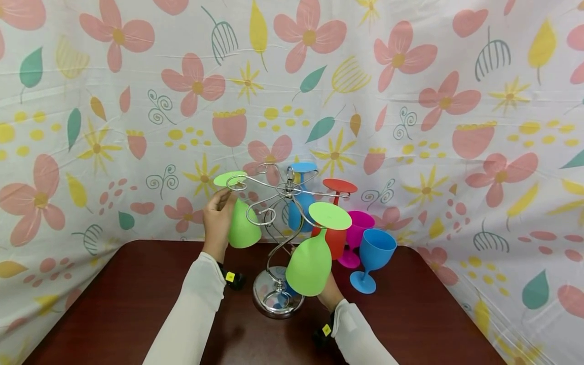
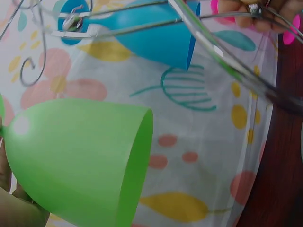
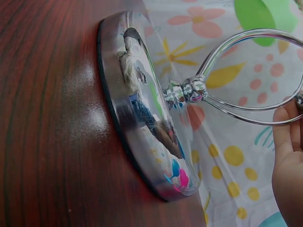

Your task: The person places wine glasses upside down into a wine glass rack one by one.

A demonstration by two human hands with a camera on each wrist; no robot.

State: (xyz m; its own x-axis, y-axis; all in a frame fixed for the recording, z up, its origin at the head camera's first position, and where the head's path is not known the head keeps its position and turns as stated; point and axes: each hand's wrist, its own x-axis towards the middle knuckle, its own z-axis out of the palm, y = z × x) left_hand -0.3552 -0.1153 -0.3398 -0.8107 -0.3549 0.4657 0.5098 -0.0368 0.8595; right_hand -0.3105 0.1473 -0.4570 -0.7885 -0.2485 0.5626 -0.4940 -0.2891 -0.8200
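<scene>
A chrome wine glass rack with curled wire arms stands upright on the table. My left hand pinches an upside-down light green goblet near its stem, its foot level with a left wire arm. My right hand grips the rack's curved wire post above the round base; in the head view it is mostly behind a second green goblet, hanging upside down at the front right. A blue goblet and a red goblet hang upside down towards the back.
A magenta goblet and another blue goblet stand upright on the dark red-brown table, right of the rack. Behind the table hangs a white cloth printed with flowers and leaves.
</scene>
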